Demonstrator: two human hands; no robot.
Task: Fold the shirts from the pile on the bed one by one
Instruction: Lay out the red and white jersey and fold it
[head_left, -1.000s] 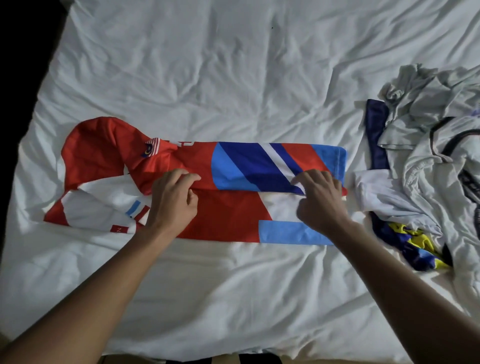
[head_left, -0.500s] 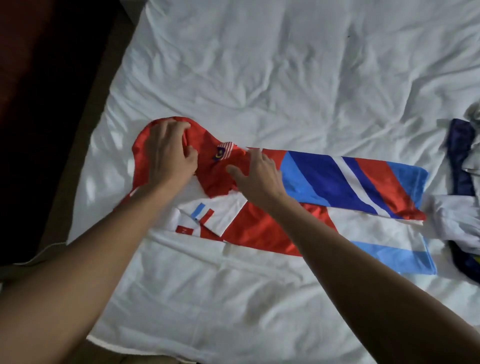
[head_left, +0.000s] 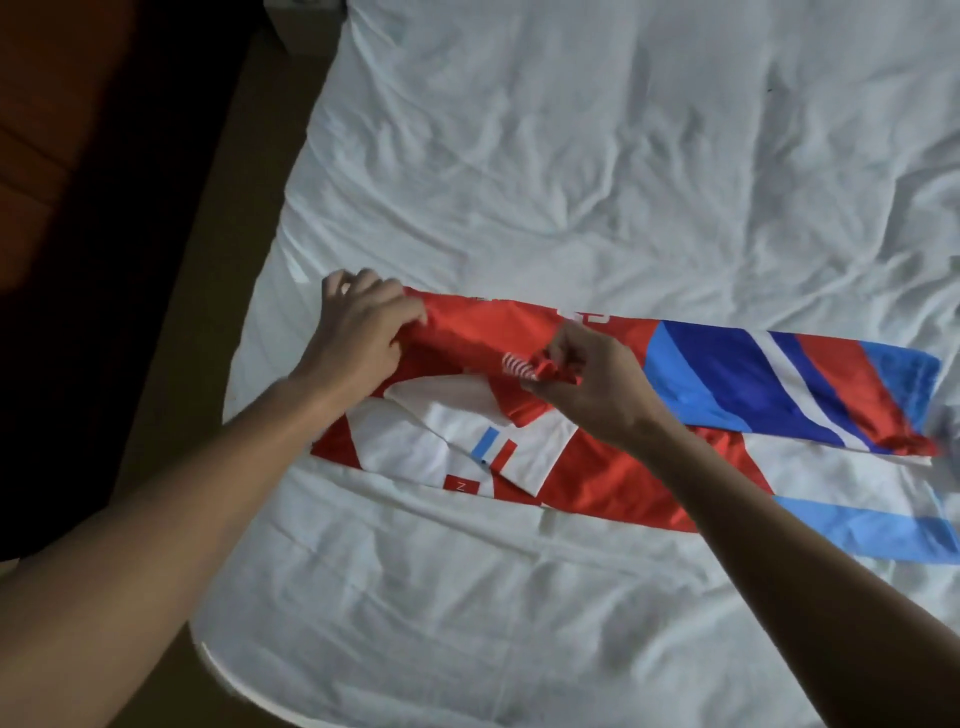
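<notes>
Now a red, white and blue shirt (head_left: 779, 384) lies as a long narrow band across the near part of a bed (head_left: 571, 156) covered by a creased white sheet. Its sides are already folded in, and a white sleeve (head_left: 457, 436) lies over the near side.

The left hand (head_left: 358, 332) curls its fingers around the red shoulder end, at the left of the band. The right hand (head_left: 587, 384) pinches a small bunch of red cloth beside a striped badge (head_left: 517, 366), raised a little off the layer below. Both hands seem to hold the top end taut between them, probably to straighten that part or to bring it over toward the hem on the right.

Half a second ago both hands lay flatter on the cloth, the left over a rounded red bulge and the right pressing near the badge. That bulge is gone now, and the far edge runs straight. The view has also swung left, so the pile of unfolded shirts no longer shows.
</notes>
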